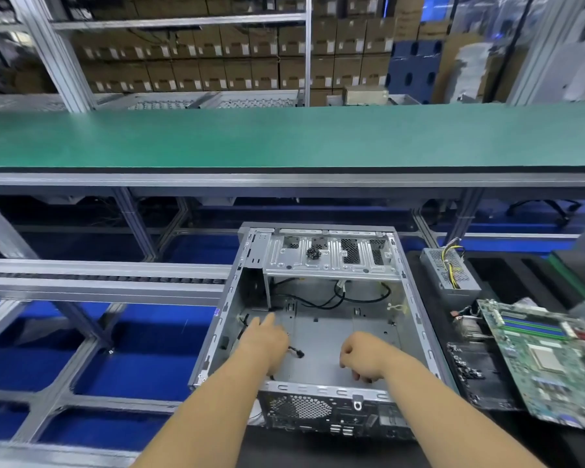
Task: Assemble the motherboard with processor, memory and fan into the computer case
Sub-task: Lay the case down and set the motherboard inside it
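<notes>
An open grey computer case (416, 319) lies on its side in front of me, its bare metal floor showing. Both my hands are inside it. My left hand (264, 337) reaches toward the left wall with its fingers extended near black cables (298, 352) on the floor. My right hand (360, 358) hangs over the floor near the rear panel, fingers loosely curled downward, nothing visibly in it. The green motherboard (541, 359), with its processor socket and memory slots, lies tilted on the bench to the right of the case.
A grey power supply (450, 273) with yellow wires stands right of the case at the back. A black tray (477, 376) of small parts lies between case and motherboard. A green conveyor belt (284, 136) runs across behind. Left of the case is an aluminium frame over blue floor.
</notes>
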A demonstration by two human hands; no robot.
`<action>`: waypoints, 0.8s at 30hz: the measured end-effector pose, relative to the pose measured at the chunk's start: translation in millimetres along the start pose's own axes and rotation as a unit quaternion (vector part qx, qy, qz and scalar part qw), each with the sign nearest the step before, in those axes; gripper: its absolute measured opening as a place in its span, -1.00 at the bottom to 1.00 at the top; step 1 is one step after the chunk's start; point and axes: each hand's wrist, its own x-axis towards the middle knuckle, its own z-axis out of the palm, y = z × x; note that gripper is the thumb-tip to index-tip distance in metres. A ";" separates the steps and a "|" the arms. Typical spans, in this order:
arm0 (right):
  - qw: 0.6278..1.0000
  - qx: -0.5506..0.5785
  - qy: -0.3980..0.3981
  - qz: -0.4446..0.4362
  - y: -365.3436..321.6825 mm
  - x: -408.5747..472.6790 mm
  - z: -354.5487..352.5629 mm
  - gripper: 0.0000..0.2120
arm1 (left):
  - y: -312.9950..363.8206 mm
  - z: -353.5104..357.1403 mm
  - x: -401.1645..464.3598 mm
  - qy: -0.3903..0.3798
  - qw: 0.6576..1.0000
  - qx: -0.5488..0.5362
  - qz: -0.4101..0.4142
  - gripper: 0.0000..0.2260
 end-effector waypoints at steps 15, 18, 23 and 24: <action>0.999 0.031 -0.010 0.039 3.0 1.0 -1.7 -0.75 | -6.4 17.9 0.2 -0.191 0.979 0.021 -0.073 -0.61; 0.999 0.021 -0.017 0.042 3.4 1.8 -1.1 -0.75 | -4.9 14.5 4.0 -0.231 0.969 -0.048 -0.076 -0.61; 0.998 0.015 -0.024 0.047 4.1 4.3 -0.8 -0.75 | -13.6 11.4 2.7 -0.298 0.938 -0.163 -0.070 -0.59; 0.998 0.015 -0.024 0.048 4.4 4.8 -0.6 -0.75 | -15.9 12.0 2.7 -0.299 0.936 -0.174 -0.067 -0.59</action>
